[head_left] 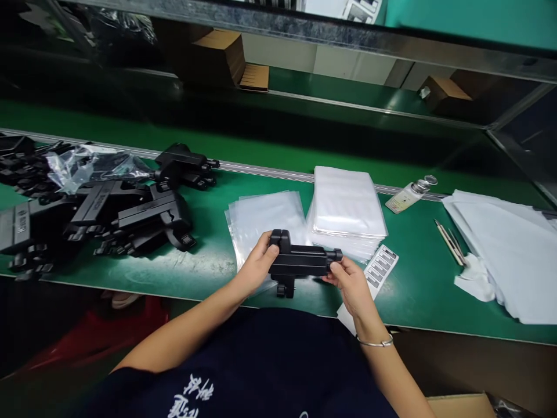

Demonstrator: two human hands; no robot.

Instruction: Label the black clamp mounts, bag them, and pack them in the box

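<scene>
Black holder (301, 261) sits between left hand (256, 264) and right hand (350, 281), gripped endwise.

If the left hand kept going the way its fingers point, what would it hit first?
The left hand already grips the black holder, so that comes first. Past it, probably the loose clear bags lying flat behind, though depth is hard to judge.

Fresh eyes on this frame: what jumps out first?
First, the black holder, gripped at its ends by the left hand and right hand over the near edge of the green bench. Next, the heap of similar black parts at the left, partly under crumpled clear film. Then the stacks of clear bags just behind the hands.
</scene>
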